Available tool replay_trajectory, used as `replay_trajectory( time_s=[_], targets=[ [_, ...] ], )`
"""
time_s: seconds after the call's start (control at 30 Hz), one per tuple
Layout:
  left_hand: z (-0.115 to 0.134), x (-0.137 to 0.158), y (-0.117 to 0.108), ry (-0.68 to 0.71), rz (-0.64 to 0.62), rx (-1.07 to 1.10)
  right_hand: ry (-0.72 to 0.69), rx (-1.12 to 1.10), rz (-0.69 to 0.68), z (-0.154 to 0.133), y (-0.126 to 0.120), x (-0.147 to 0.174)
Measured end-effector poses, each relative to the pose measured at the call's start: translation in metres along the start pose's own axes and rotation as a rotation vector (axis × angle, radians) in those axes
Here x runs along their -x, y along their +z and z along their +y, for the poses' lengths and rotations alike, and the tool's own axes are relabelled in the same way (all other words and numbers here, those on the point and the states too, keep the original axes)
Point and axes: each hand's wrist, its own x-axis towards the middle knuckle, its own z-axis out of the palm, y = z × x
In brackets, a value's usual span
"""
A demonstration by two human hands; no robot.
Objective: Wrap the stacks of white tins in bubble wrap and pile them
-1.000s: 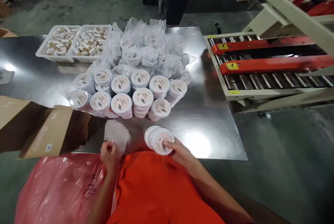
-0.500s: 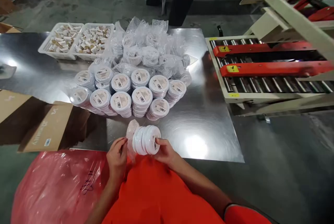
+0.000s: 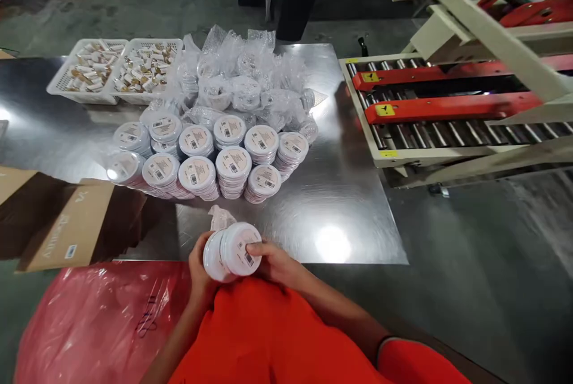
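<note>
The right hand (image 3: pixel 275 261) grips a few discs (image 3: pixel 239 252), thumb on the label; the left hand (image 3: pixel 199 261) meets their left side, fingers hidden, closure unclear. They're at the bench's (image 3: pixel 358 205) near edge, wrap (image 3: pixel 220 217) behind. Likely step: bringing discs and wrap together; next calls for keeping them aligned. Stacks (image 3: pixel 233 166) stand beyond.

Bright tabletop (image 3: pixel 333 245) glare, dim floor (image 3: pixel 465 288)

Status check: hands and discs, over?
Right hand grips white discs. Left hand at their left edge. Plastic wrap just beyond discs; no obstruction visible.
</note>
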Motion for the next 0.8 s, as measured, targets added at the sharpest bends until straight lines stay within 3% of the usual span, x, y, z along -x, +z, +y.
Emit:
replay_trajectory(
  time_s=[0.13,0.27,0.37,0.43,0.53,0.6,0.7,0.8],
  targets=[
    [-0.01,-0.002,-0.008,-0.008,0.149,0.209,-0.125,0.09,0.156,-0.007,-0.008,0.003],
    [-0.006,0.004,-0.009,-0.076,0.088,0.274,-0.315,0.6,0.431,-0.014,-0.007,0.01],
    [0.005,0.01,-0.001,-0.071,0.037,0.23,-0.309,1.036,0.432,-0.014,0.003,0.015],
    [0.013,0.011,0.005,0.009,0.078,0.168,-0.293,1.186,0.375,-0.011,0.008,0.015],
    [0.017,0.012,0.01,0.142,0.084,0.045,-0.3,1.243,0.349,-0.009,0.005,0.011],
    [0.016,0.014,0.011,0.189,0.009,-0.061,-0.323,1.247,0.429,-0.009,-0.001,0.008],
    [0.013,0.02,0.016,0.192,-0.144,-0.144,-0.435,1.346,0.651,-0.006,-0.007,0.005],
    [0.016,0.023,0.021,0.206,-0.186,-0.128,-0.446,1.394,0.655,0.001,-0.005,0.003]
  ],
)
